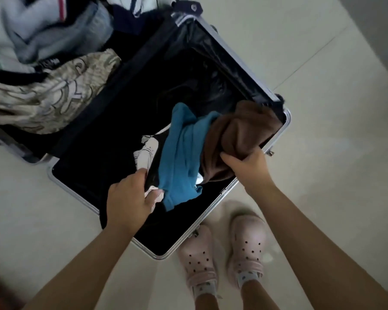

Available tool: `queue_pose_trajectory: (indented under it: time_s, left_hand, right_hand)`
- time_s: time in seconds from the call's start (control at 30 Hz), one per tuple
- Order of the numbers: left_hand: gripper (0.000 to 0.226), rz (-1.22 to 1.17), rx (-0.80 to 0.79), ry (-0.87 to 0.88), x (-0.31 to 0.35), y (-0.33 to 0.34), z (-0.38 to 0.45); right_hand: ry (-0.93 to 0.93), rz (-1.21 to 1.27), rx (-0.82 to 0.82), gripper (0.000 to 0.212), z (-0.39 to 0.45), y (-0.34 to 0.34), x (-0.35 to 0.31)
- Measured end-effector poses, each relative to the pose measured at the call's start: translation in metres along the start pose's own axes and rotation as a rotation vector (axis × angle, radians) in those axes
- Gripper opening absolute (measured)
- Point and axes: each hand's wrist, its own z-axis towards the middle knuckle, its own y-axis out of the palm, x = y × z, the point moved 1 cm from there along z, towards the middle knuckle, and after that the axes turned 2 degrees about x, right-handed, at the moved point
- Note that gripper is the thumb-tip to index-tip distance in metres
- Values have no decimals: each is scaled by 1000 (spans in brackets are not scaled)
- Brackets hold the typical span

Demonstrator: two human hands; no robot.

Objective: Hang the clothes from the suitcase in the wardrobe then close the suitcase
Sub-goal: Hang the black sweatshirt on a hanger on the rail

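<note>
While the suitcase (286, 128) lies open on the pale floor (323, 63), a person stands at its near corner and reaches into it with both hands. From the head view, the right hand (248, 167) has its fingers curled round a bunch of brown cloth (238, 133), which sits at the right edge of the near half, just above that hand. The left hand (129, 199) pinches a black and white cloth (147, 151) between thumb and fingers; that cloth runs up and away from the hand. A blue cloth (182, 153) lies between the two hands, touching the brown cloth on one side and the left thumb on the other. More clothes (43, 90) are piled in the far half of the suitcase, well apart from both hands. Two pink shoes (222, 251) stand on the floor just beside the suitcase rim.
</note>
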Motion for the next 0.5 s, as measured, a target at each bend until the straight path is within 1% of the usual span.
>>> queue_pose_trajectory:
  time_s: [0.07, 0.1, 0.17, 0.2, 0.27, 0.3, 0.33, 0.37, 0.4, 0.43, 0.5]
  left_hand:
    - [40, -94, 66, -89, -8, -16, 9]
    - [41, -129, 87, -117, -9, -17, 10]
    - [40, -195, 105, -187, -10, -21, 16]
    - [38, -221, 96, -208, -7, -20, 19]
    - [34, -199, 49, -205, 0, -13, 23]
    - [33, -154, 2, -177, 4, -7, 24]
    - [31, -112, -52, -126, 8, -2, 24]
    - [28, -94, -100, -71, 12, 5, 22]
    - [26, -103, -150, -30, 15, 10, 20]
    - [26, -120, -202, -14, 17, 17, 17]
    - [27, -153, -286, -26, 19, 25, 10]
  right_hand:
    - [-55, 21, -80, 39, 17, 14, -19]
    - [-26, 40, -93, 42, 27, 20, -17]
    - [111, 42, -108, 44, 45, 33, -6]
    - [203, 25, -113, 41, 50, 36, 5]
    - [428, -3, -90, 29, 48, 37, 28]
    - [492, -61, -82, 26, 41, 36, 37]
    - [473, -163, -83, 29, 31, 36, 43]
    - [383, -240, -90, 34, 19, 35, 46]
    - [280, -240, -127, 36, 9, 37, 48]
    - [223, -183, -211, 38, -2, 39, 45]
    - [176, -173, -335, 47, -9, 45, 49]
